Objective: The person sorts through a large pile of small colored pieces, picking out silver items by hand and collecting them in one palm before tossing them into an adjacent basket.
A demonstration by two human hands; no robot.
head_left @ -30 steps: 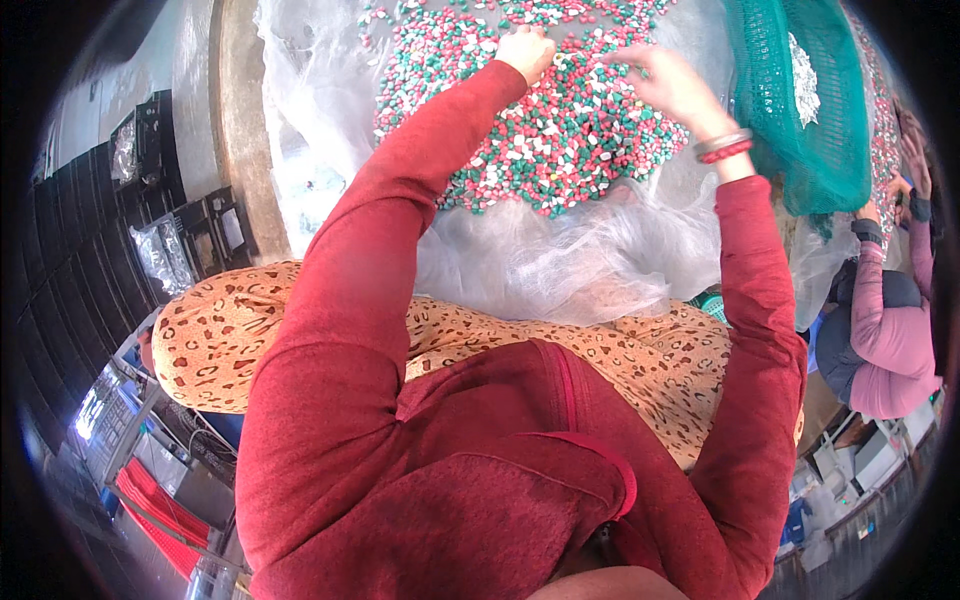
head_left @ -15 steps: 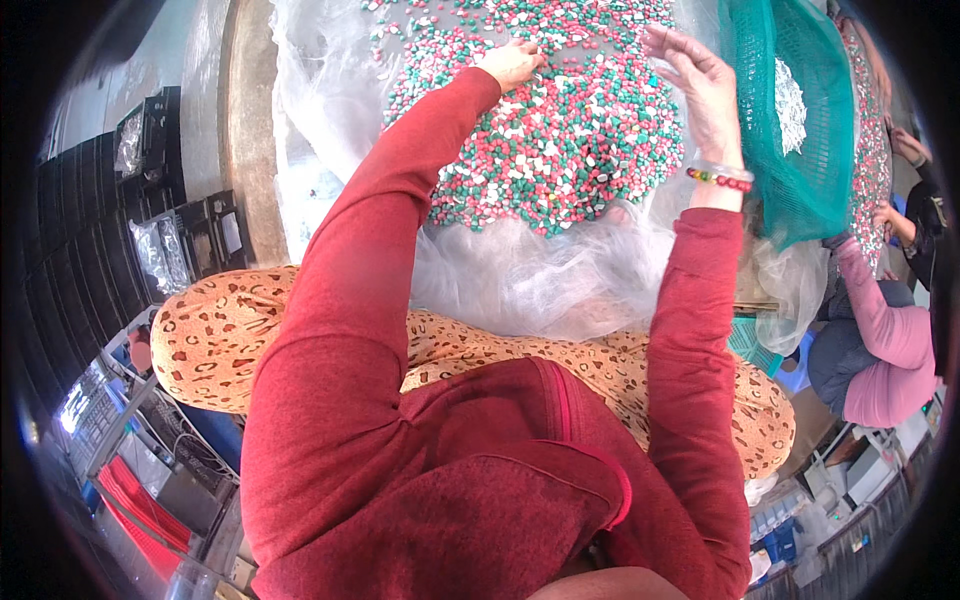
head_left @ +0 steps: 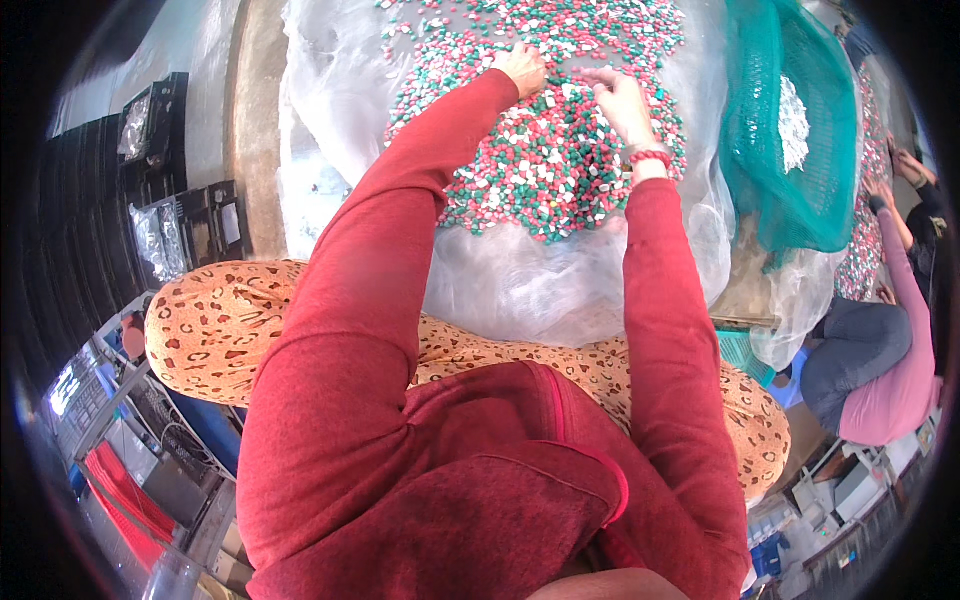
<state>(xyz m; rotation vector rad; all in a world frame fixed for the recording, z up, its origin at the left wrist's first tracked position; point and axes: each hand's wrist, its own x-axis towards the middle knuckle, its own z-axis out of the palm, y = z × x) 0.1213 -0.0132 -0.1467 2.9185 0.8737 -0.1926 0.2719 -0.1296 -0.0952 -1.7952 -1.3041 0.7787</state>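
A broad heap of small red, green and white pieces (head_left: 540,180) lies spread over clear plastic sheeting (head_left: 520,290) in front of me; the pieces look like candies or pebbles, too small to tell. At the far part of the heap, my left hand (head_left: 523,70) is closed, its fingertips down among the pieces; whatever they pinch is hidden. Just to its right my right hand (head_left: 624,108), with a red beaded bracelet at the wrist, reaches over the heap. Its index finger points left, apart from the thumb, and no held piece shows.
A green mesh basket (head_left: 750,140) with a crumpled clear bag (head_left: 793,125) in it stands on the right. Beyond it, a person in a pink sleeve (head_left: 890,400) and others sit at another strip of pieces. Black crates (head_left: 90,200) fill the left side.
My right hand has moved left from beside the basket to over the heap, near my left hand. My left hand has shifted slightly right. The person in pink has stretched an arm forward.
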